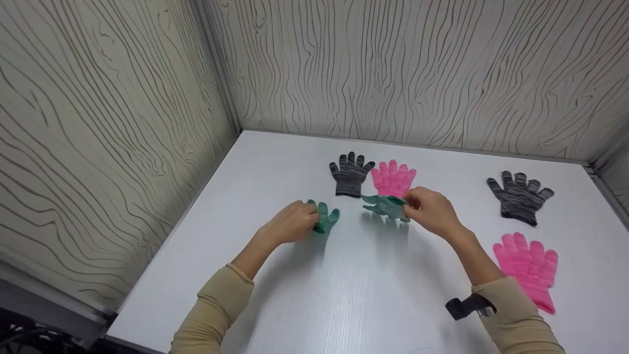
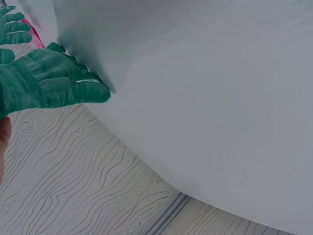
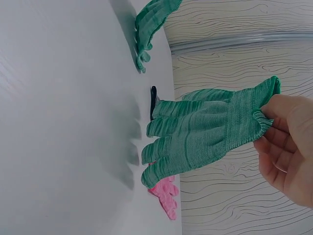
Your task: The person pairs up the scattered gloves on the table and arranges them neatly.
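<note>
My right hand pinches a green knitted glove by its cuff, and the glove hangs above the table with its fingers pointing left in the head view. To the left, my left hand holds a second green glove, its fingers turned to the right in the head view. Most of that glove is hidden behind the hand from above. Just behind the right-hand glove lies a pink glove, partly covered by it. Beside it is a dark grey striped glove, lying flat with fingers spread.
Another dark grey glove lies at the table's right rear. Nearer, a second pink glove lies beside my right forearm. The white table is bounded by wood-grain panels at the back and left.
</note>
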`<state>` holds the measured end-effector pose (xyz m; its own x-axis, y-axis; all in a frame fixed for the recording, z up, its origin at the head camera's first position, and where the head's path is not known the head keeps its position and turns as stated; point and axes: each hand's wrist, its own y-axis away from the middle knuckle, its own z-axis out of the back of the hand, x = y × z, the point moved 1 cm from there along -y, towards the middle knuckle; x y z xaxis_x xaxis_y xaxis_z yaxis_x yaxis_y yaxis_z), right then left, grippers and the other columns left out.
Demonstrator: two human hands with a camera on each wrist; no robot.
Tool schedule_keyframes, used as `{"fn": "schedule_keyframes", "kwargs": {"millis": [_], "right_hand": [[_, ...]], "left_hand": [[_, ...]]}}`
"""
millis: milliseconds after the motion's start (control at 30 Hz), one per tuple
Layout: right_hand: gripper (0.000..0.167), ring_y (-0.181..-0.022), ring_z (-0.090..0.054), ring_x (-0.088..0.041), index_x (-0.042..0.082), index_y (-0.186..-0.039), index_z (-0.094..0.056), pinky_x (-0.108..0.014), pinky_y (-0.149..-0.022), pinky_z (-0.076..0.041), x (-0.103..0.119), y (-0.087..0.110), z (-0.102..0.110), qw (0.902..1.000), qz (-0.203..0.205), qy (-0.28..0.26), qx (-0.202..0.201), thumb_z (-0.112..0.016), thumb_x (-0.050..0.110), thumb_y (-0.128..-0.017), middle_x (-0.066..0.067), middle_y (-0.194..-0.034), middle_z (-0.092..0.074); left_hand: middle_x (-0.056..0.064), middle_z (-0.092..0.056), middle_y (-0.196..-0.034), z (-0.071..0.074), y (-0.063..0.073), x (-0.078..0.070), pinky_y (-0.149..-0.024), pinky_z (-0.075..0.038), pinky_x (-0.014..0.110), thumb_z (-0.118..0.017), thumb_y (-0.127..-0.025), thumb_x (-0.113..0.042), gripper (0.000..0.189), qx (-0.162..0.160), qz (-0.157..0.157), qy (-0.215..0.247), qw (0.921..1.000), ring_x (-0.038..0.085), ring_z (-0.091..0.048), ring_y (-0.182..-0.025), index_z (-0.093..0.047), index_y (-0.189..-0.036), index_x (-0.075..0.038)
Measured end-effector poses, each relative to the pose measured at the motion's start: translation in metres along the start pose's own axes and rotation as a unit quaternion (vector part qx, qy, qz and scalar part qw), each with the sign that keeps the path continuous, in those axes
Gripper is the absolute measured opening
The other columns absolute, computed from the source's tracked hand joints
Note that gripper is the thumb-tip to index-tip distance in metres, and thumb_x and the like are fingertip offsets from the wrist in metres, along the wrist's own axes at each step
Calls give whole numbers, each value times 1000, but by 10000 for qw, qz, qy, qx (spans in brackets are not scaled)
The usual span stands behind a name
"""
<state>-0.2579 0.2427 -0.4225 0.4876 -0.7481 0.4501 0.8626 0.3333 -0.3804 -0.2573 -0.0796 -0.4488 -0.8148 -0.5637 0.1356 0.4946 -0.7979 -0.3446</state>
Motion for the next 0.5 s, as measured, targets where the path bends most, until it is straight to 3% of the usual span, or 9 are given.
{"fn": "schedule_keyframes", "kwargs": {"millis": [300, 500], "right_hand": [[9, -69, -51, -17, 3, -91, -65, -32, -62, -46, 1, 0, 3, 9999, -88, -71, 16, -63, 6, -82, -3, -76, -56], [9, -70, -51, -17, 3, -91, -65, -32, -63, -46, 2, -1, 4, 9999, -93, -104, -24, -63, 5, -83, -2, -77, -56]], "left_hand": [[-1, -51, -67, -12, 6, -13, -56, -35, 23, -61, -84, -3, 10, 403, -173, -26, 9990, 8, -36, -58, -65, -75, -8], [-2, -55, -70, -15, 9, -20, -58, -34, 25, -62, -84, -9, 6, 734, -357, -366, 9960, 10, -42, -61, -66, -81, -12]]}}
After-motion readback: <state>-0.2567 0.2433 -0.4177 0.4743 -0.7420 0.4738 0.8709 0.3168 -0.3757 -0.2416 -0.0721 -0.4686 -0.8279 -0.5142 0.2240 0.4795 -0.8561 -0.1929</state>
